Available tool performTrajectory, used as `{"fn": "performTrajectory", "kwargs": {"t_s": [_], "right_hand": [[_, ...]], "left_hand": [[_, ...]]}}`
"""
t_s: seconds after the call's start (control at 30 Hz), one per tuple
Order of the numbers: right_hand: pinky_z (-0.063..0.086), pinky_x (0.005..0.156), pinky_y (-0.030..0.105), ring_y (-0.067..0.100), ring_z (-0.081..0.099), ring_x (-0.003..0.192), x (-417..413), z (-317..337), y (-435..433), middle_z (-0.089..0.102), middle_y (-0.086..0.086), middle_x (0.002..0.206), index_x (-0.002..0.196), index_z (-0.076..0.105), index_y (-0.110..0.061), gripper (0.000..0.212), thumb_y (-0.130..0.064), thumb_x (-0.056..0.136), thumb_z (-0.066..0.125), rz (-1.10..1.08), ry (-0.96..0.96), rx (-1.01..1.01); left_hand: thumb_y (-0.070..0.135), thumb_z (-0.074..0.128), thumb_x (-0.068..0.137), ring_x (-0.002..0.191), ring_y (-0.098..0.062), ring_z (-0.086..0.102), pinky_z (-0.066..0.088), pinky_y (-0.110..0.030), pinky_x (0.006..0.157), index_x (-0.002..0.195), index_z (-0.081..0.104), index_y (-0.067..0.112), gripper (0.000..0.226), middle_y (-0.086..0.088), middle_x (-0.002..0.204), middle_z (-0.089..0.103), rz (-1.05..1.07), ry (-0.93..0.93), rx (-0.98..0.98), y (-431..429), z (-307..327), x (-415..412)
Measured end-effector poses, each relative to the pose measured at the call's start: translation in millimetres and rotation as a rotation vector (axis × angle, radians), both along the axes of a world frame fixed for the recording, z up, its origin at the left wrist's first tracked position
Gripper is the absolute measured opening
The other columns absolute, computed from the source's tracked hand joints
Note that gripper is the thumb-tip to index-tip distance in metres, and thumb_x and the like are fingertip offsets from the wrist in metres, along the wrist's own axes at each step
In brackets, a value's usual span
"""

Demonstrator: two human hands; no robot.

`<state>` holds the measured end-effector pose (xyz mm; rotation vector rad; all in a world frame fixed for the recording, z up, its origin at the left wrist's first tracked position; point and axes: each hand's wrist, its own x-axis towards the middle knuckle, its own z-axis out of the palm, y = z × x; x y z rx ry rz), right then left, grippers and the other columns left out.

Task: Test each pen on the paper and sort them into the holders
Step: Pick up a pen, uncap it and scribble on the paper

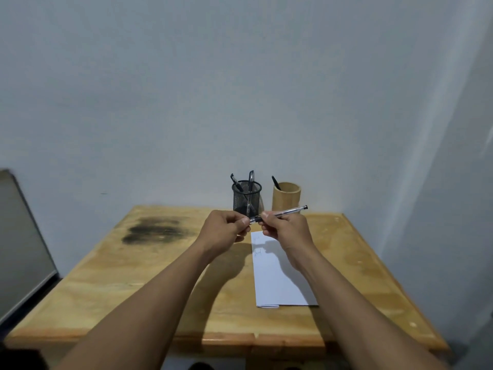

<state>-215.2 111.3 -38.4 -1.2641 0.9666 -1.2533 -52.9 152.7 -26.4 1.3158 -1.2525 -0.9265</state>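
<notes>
Pen [282, 212] in my hands had a clear barrel with black at the grip and a black end cap. Paper [277, 279] was white, with faint dark scribbles near its far end. Table [106, 276] was pale yellow-tan wood with visible grain and an orange-brown front edge; a sooty black smudge [154, 231] marked its far left area. Mesh holder [246, 197] was black, fine wire grid pattern, holding pens with black tops. Second holder [286, 197] was plain tan, bamboo-like, with one black-topped pen. Wall [240, 89] was flat pale grey-blue. Panel [18, 236] at far left was grey with a lighter border.
</notes>
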Motion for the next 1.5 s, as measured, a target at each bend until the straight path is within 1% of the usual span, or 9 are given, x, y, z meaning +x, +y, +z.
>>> {"fn": "performTrajectory", "kwargs": {"t_s": [0.17,0.4,0.53,0.7,0.87,1.0,1.1,1.27,1.5], "right_hand": [[0.058,0.061,0.02,0.012,0.063,0.058,7,-3,0,0.071,0.009,0.068,0.082,0.074,-0.002,0.01,-0.006,0.091,0.072,-0.054,-0.12,0.089],[0.058,0.063,0.02,0.014,0.066,0.061,5,-10,-7,0.073,0.014,0.075,0.084,0.075,0.001,0.01,-0.007,0.09,0.073,-0.083,-0.101,0.086],[0.06,0.069,0.024,0.017,0.068,0.066,6,-13,-10,0.074,0.014,0.076,0.081,0.076,-0.002,0.01,-0.007,0.09,0.074,-0.071,-0.104,0.085],[0.06,0.066,0.021,0.016,0.065,0.062,-4,-11,-13,0.072,0.011,0.07,0.08,0.074,-0.001,0.012,-0.004,0.091,0.071,-0.144,-0.208,0.113],[0.059,0.06,0.027,0.015,0.066,0.062,-12,-21,-1,0.074,0.011,0.074,0.082,0.076,0.002,0.014,-0.011,0.086,0.079,-0.131,0.009,0.113],[0.052,0.054,0.035,0.021,0.062,0.064,-2,-37,2,0.066,0.014,0.074,0.092,0.065,0.003,0.017,-0.009,0.087,0.077,-0.122,0.035,0.139],[0.05,0.053,0.035,0.022,0.06,0.06,-3,-43,0,0.063,0.014,0.069,0.089,0.06,-0.002,0.015,-0.01,0.09,0.074,-0.103,0.056,0.12],[0.049,0.053,0.034,0.02,0.058,0.058,-4,-47,-3,0.064,0.01,0.067,0.084,0.062,-0.005,0.013,-0.011,0.092,0.072,-0.084,0.082,0.08],[0.046,0.051,0.028,0.018,0.058,0.059,0,-49,-1,0.069,0.007,0.067,0.087,0.072,-0.007,0.012,-0.016,0.094,0.069,-0.045,0.123,0.048]], "left_hand": [[0.011,0.066,0.094,0.062,-0.017,0.058,0.053,-0.034,0.072,0.077,0.075,0.011,0.019,-0.001,0.064,0.068,0.031,-0.108,-0.027,-12,-5,3],[0.005,0.064,0.094,0.06,-0.017,0.056,0.058,-0.029,0.068,0.081,0.074,0.001,0.017,-0.011,0.07,0.065,-0.038,0.029,0.063,-16,-2,2],[0.006,0.064,0.094,0.064,-0.019,0.056,0.059,-0.037,0.079,0.078,0.074,-0.002,0.02,-0.011,0.07,0.065,-0.064,0.054,0.095,-18,-3,4],[0.005,0.064,0.094,0.064,-0.019,0.056,0.059,-0.027,0.068,0.084,0.074,-0.003,0.016,-0.012,0.071,0.065,0.039,0.102,0.067,-20,-8,24],[0.022,0.075,0.087,0.079,-0.009,0.067,0.05,-0.024,0.071,0.086,0.08,0.022,0.005,0.005,0.082,0.076,0.154,-0.261,0.043,-27,-28,32],[0.03,0.077,0.084,0.089,-0.011,0.066,0.046,-0.025,0.076,0.094,0.08,0.027,0.011,0.009,0.089,0.073,0.236,-0.451,0.063,-38,-39,20],[0.031,0.077,0.082,0.092,-0.016,0.066,0.05,-0.03,0.079,0.086,0.078,0.03,0.004,0.007,0.09,0.075,0.354,-0.568,0.082,-46,-48,22],[0.036,0.073,0.085,0.096,-0.021,0.064,0.047,-0.044,0.093,0.083,0.077,0.033,0.005,0.008,0.089,0.076,0.41,-0.666,0.096,-59,-54,17],[0.044,0.065,0.09,0.112,-0.025,0.06,0.046,-0.044,0.095,0.112,0.075,0.031,0.027,0.004,0.11,0.075,0.43,-0.648,0.058,-53,-57,17]]}}
